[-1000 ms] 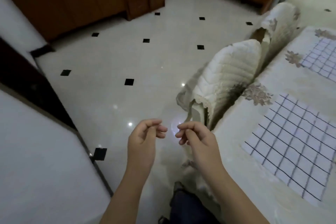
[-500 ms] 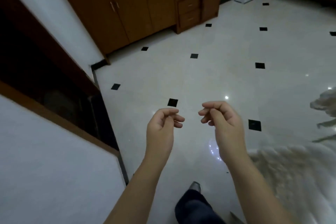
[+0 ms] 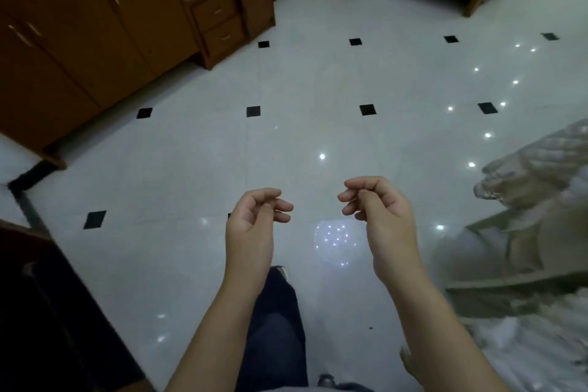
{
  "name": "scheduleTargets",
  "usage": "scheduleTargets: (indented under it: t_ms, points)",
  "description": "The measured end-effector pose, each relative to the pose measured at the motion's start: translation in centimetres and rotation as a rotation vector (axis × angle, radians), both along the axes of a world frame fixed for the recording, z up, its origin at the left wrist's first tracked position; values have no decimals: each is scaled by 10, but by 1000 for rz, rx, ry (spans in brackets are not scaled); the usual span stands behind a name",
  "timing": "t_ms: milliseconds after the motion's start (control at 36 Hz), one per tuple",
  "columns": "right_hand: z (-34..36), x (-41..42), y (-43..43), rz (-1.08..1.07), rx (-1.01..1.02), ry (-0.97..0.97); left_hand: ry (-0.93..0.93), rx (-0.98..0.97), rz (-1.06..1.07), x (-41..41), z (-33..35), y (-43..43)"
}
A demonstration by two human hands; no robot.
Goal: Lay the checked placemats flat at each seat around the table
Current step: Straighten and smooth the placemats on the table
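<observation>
- Walking between seats looks like the step in hand, judging by the view: the person's head is turned out over the tiled floor (image 3: 318,99), and one dark-trousered leg (image 3: 276,321) is stepping forward below the arms.
- Both hands are empty. The left hand (image 3: 254,219) is loosely curled, fingers bent toward the thumb with nothing between them; the right hand (image 3: 378,210) is in the same half-closed pinch shape, also holding nothing.
- No checked placemat shows anywhere in this view, and neither does the tabletop. So where the mats are right now can't be told from here.
- What is visible at the right edge is a cream padded chair cover (image 3: 537,175), blurred, and some pale fabric low in the right corner (image 3: 521,347). Probably seating by the table, but it's too smeared to be sure.
- Off to the left are a wooden wardrobe (image 3: 79,41) and a small drawer unit (image 3: 226,6), well apart from the hands and not part of the job.
- To do this bit well, the person would probably want to find the next mat first, then take it by two corners with both hands so it hangs flat instead of bunching.
- Watch the chair when rounding it, since it sits close on the right side.
- Squaring each mat to the tabletop edge at its seat should keep the set looking even.
</observation>
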State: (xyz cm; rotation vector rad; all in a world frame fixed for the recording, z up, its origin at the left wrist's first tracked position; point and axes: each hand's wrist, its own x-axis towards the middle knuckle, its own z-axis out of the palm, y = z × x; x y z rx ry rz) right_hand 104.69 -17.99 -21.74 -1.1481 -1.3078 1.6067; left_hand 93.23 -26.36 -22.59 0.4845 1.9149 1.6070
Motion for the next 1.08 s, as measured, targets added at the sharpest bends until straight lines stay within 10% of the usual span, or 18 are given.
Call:
scheduleTargets:
  t_ms: [444,1083]
  points:
    - [28,-117,220,-278,35,-18,-29,-9,-292,-147,22,261]
    - [71,92,606,-888,213,-18,-78,256,-1013,79,78,730]
